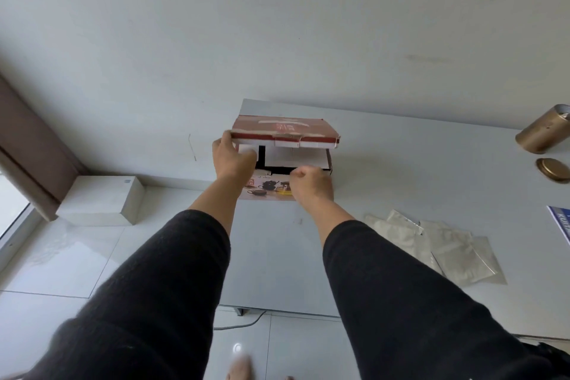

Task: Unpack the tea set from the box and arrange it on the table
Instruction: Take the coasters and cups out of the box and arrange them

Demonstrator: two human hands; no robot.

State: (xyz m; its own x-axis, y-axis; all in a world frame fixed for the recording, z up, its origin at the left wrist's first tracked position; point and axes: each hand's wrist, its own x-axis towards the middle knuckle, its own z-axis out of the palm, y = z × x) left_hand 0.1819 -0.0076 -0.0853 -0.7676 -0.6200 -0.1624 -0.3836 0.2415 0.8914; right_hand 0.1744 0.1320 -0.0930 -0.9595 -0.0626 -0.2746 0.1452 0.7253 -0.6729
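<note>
Box (285, 160) on table (401, 170), lid (285, 129) lifted

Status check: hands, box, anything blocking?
Left hand gripping lid corner, lid raised. Right hand fisted at box front edge. No tea pieces out. Foil pouches lie right, clear of box.

We have a single wide-angle view from the head, looking forward and down along both outstretched arms. It faces a white wall past the table (401, 182), whose far left corner falls mid-frame. The floor (77, 256) shows below; straight lines bow near the edges.
</note>
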